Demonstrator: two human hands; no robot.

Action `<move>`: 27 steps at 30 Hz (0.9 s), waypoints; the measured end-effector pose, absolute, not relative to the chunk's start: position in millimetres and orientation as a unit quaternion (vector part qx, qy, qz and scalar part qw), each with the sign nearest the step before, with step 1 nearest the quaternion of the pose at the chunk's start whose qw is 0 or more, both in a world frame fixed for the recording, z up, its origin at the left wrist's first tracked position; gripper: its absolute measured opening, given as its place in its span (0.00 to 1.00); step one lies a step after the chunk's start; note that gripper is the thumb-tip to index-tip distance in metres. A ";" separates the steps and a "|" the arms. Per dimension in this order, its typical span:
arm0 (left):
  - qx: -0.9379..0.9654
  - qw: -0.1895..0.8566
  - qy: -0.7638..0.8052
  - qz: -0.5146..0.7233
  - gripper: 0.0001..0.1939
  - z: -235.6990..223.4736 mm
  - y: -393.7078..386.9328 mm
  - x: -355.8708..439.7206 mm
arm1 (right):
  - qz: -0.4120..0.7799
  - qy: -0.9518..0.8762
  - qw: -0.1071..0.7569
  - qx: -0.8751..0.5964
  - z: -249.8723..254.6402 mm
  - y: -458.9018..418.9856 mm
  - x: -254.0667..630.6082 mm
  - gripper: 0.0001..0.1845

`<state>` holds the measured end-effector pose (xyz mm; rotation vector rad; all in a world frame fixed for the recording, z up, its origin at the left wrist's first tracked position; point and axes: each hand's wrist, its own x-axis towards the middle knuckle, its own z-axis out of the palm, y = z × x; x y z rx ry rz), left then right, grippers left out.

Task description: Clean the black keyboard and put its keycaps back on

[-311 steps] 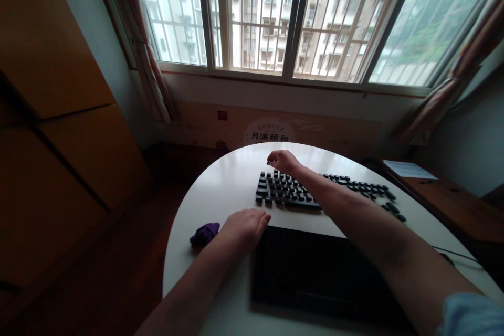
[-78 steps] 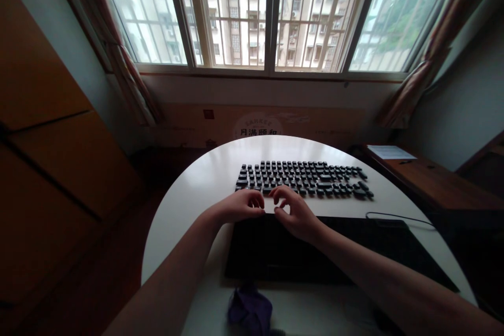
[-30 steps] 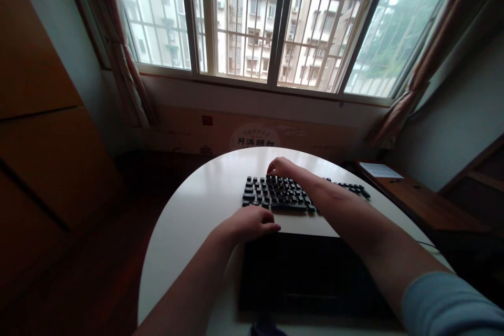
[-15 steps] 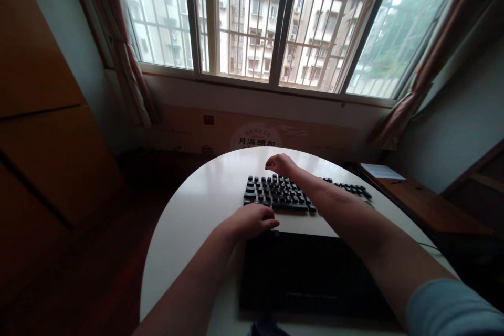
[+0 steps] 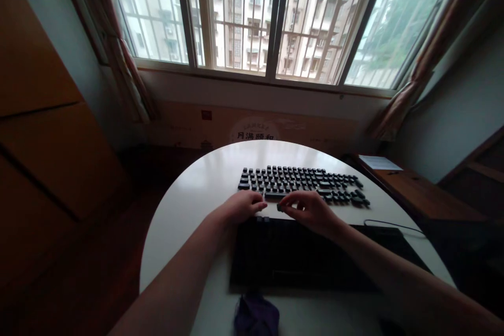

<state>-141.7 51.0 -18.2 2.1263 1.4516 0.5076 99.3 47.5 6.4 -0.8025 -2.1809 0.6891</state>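
Many loose black keycaps (image 5: 287, 179) lie in rows on a white round table (image 5: 177, 220), laid out like a keyboard. Nearer to me is a flat black keyboard base (image 5: 315, 257) with two small keycaps (image 5: 262, 219) at its upper left edge. My right hand (image 5: 309, 210) pinches one dark keycap (image 5: 280, 207) between thumb and fingertips, above the base's far edge. My left hand (image 5: 244, 205) is beside it on the left, just past the base's upper left corner, fingers curled together; whatever they might hold is hidden.
A purple cloth-like item (image 5: 256, 316) lies at the near edge. A thin cable (image 5: 394, 224) runs off the base's right side. On the right, a brown wooden surface (image 5: 417, 189) bears a white paper (image 5: 380, 163). Behind the table are a printed carton (image 5: 177, 123) and a barred window.
My right hand has come back from the far side of the keycap rows to the base's far edge, holding a keycap. My left hand stays near the base's corner. The view has shifted slightly.
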 end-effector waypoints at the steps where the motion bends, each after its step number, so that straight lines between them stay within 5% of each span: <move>1: 0.780 0.262 0.535 0.193 0.16 -19.1 50.9 -141.9 | 0.267 -0.846 0.348 -0.303 1.8 43.2 99.2 0.06; 11: 0.741 0.324 0.538 0.237 0.35 -21.4 47.6 -141.1 | 0.241 -0.866 0.362 -0.247 -26.3 46.4 96.0 0.07; 27: 0.787 0.259 0.536 0.165 0.26 -2.3 35.7 -132.2 | 0.153 -0.902 0.330 -0.231 -27.9 41.3 94.7 0.08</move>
